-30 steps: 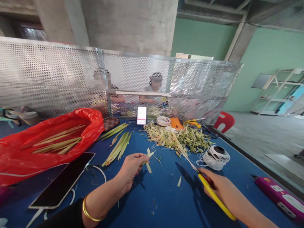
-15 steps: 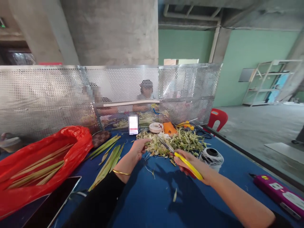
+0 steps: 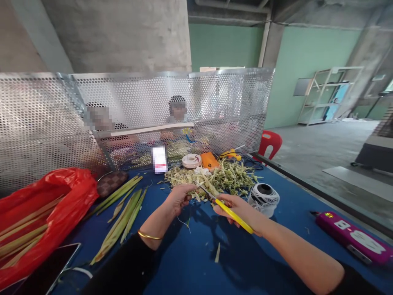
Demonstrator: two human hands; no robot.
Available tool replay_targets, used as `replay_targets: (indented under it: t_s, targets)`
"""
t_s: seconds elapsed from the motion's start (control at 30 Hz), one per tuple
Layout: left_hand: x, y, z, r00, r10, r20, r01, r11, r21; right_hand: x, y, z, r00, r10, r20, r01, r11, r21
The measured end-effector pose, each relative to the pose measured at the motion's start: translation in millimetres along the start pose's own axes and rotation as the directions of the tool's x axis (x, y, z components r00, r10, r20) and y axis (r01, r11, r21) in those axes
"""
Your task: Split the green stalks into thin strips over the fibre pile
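Note:
My left hand (image 3: 180, 198), a gold bangle at its wrist, is closed in a pinch at the front edge of a pile of pale green plant trimmings (image 3: 235, 178). What its fingertips hold is too small to make out. In my right hand (image 3: 241, 208) are yellow-handled scissors (image 3: 235, 216), their blades pointing left towards the left fingertips. Just beyond the right hand stands a spool of white thread (image 3: 265, 200) with a dark core. To the left of my hands lie long green leaf strips (image 3: 118, 229) on the blue table (image 3: 181, 262).
A red plastic bag (image 3: 72, 180) of dry strips, a checkered pouch (image 3: 112, 183) and a dark tablet (image 3: 57, 270) lie left. Behind the pile are a tape roll (image 3: 191, 161), orange packet (image 3: 210, 161) and yellow glue gun (image 3: 231, 154). People sit behind the perforated metal screen (image 3: 138, 98).
The view has swung a little to the right, so things sit further left. The scissors' tips have come closer to my left fingertips. Both hands keep their grips.

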State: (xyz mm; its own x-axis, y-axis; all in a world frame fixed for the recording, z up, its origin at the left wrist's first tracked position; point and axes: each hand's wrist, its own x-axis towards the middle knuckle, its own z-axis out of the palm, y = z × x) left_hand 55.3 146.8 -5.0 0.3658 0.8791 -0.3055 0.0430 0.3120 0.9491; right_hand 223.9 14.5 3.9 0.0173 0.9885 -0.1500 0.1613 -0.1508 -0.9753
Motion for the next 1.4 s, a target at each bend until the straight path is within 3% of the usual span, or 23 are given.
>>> replay_targets:
  t_s: [0.37, 0.57, 0.8, 0.93, 1.13, 1.27, 1.4]
  targets:
    - [-1, -1, 2.9, 1.000, -0.017, 0.020, 0.017, 1.000, -0.016, 8, 13, 4, 0.999, 0.020, 0.028, -0.021, 0.999, 0.027]
    - [3, -4, 2.2, 0.999, -0.031, -0.008, 0.031, 0.999, -0.035, 6, 8, 9, 0.998, 0.061, 0.000, -0.061, 0.997, 0.040]
    - [6, -7, -0.7, 0.998, -0.060, -0.014, 0.059, 0.996, -0.074, 4, 10, 12, 0.999, 0.027, 0.030, -0.028, 0.998, 0.048]
    - [-2, 2, -1.7, 0.999, -0.040, 0.014, 0.041, 0.989, -0.143, 5, 8, 15, 0.997, 0.031, -0.070, -0.025, 0.996, 0.086]
    - [-20, 27, -5.1, 0.997, 0.044, 0.061, -0.026, 0.966, -0.258, 2, 13, 10, 0.979, -0.098, -0.179, 0.118, 0.987, 0.105]
    - [-27, 36, -5.7, 0.993, 0.115, 0.038, -0.099, 0.951, -0.293, 2, 17, 10, 0.971, -0.130, -0.201, 0.149, 0.985, 0.085]
    - [-34, 39, -2.7, 0.988, 0.155, 0.005, -0.147, 0.945, -0.293, 1, 13, 13, 0.966, -0.122, -0.228, 0.164, 0.970, 0.178]
